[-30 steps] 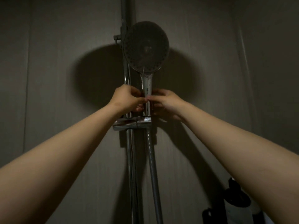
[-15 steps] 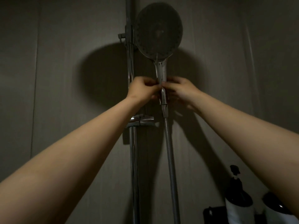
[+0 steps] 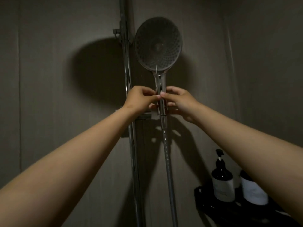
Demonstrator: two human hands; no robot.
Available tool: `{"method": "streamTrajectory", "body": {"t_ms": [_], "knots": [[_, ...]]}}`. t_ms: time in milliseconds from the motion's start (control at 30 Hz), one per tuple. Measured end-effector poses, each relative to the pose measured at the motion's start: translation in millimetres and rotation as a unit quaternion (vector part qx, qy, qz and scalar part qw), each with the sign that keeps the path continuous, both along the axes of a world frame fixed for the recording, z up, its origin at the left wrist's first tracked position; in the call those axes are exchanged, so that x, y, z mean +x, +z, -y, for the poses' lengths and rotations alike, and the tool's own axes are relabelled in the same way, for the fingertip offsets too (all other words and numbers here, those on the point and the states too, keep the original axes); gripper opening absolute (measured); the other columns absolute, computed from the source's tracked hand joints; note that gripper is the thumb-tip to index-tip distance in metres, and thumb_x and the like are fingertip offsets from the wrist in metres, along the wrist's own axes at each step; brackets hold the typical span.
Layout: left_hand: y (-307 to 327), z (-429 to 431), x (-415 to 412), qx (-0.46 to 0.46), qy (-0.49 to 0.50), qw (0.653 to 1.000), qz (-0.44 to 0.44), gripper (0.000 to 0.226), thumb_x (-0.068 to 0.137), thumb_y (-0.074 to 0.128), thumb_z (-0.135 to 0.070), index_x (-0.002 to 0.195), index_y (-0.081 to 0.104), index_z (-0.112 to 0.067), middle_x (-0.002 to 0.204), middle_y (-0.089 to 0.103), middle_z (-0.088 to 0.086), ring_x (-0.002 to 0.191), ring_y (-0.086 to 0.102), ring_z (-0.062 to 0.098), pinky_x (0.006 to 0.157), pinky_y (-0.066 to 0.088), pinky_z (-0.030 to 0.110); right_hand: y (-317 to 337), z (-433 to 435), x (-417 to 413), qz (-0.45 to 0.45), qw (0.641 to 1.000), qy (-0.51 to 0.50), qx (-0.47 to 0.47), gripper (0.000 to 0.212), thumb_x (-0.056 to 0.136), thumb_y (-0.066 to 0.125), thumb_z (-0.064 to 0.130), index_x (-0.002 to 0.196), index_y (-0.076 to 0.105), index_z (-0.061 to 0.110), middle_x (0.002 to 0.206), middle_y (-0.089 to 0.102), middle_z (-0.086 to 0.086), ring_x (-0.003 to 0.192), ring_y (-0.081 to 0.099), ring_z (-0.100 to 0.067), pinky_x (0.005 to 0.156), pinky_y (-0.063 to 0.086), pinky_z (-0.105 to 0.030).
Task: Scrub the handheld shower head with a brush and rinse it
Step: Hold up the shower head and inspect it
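1 shower head [image 3: 158, 45], 1 hose [image 3: 168, 169], 1 rail [image 3: 133, 145], 2 hands [image 3: 141, 99] [image 3: 180, 102], 2 bottles [image 3: 222, 182] [image 3: 252, 190], prob. 1 shelf [image 3: 201, 199].

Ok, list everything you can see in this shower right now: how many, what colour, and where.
Shower head: one, dark face with chrome handle, upright just right of the rail.
Hose: one, chrome, hanging from the handle's base.
Slide rail: one, chrome, vertical on the wall, centre.
Holder: one, metal, on the rail, left of the handle's base.
Pump bottle: one, dark with pale label, on the shelf.
Second bottle: one, dark with white label, right of the pump bottle, partly behind the right arm.
Shelf: one, black, lower right.
Wall: grey-brown panels, behind everything.
Left-hand grip: one, pinching the handle from the left.
Right-hand grip: one, pinching the handle from the right.
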State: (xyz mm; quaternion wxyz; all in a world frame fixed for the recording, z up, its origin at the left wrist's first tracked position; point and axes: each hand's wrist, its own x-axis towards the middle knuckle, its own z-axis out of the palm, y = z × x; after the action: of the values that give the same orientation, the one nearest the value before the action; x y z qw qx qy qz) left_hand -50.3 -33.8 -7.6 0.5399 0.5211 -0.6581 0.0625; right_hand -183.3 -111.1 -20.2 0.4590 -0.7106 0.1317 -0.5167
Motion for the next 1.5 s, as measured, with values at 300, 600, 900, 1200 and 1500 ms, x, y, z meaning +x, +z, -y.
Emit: {"method": "streamTrajectory", "body": {"t_ms": [300,600,900,1200,1500], "knots": [[-55.3,-40.5,-4.9,0.09,-0.122,0.986,-0.067,0.017,0.087,0.064,-0.01,0.1,0.069,-0.002,0.088,0.069,0.01,0.075,0.066,0.012,0.057,0.052,0.01,-61.8,-49.7,-13.8,-0.034,0.997,-0.063,0.024,0.022,0.09,0.062,0.022,0.111,0.062,0.02,0.077,0.073,0.003,0.064,0.069,-0.009,0.056,0.054,-0.023],[-142.2,-78.6,-19.7,0.156,-0.247,0.95,-0.113,0.02,0.086,0.064,-0.009,0.102,0.068,0.002,0.084,0.07,0.007,0.07,0.068,0.007,0.065,0.054,0.012,-143.7,-122.7,-43.6,-0.068,0.978,-0.177,0.091,0.036,0.088,0.065,0.025,0.122,0.058,0.018,0.086,0.069,-0.002,0.066,0.066,-0.01,0.063,0.051,-0.027],[-220.3,-148.2,-55.1,0.221,-0.339,0.905,-0.134,0.019,0.085,0.064,-0.006,0.1,0.069,0.006,0.093,0.071,0.018,0.079,0.071,0.018,0.072,0.058,0.02,-222.0,-221.9,-90.1,-0.088,0.958,-0.224,0.154,0.035,0.088,0.065,0.023,0.122,0.058,0.018,0.091,0.07,-0.003,0.073,0.067,-0.013,0.069,0.054,-0.03],[-298.0,-275.7,-100.8,0.274,-0.375,0.882,-0.082,0.018,0.086,0.064,-0.011,0.098,0.07,0.0,0.09,0.072,0.009,0.079,0.071,0.008,0.064,0.051,0.01,-302.3,-376.1,-135.5,-0.083,0.938,-0.255,0.219,0.015,0.089,0.063,0.02,0.104,0.064,0.021,0.09,0.069,0.0,0.072,0.066,-0.008,0.063,0.054,-0.024],[-376.2,-374.0,-131.3,0.381,-0.456,0.799,-0.091,0.008,0.082,0.066,-0.002,0.089,0.07,0.0,0.077,0.07,0.005,0.071,0.069,0.006,0.065,0.053,0.014,-382.8,-509.9,-160.8,-0.082,0.886,-0.322,0.322,0.038,0.089,0.063,0.02,0.125,0.055,0.012,0.105,0.061,-0.015,0.086,0.061,-0.021,0.06,0.055,-0.026]]}}
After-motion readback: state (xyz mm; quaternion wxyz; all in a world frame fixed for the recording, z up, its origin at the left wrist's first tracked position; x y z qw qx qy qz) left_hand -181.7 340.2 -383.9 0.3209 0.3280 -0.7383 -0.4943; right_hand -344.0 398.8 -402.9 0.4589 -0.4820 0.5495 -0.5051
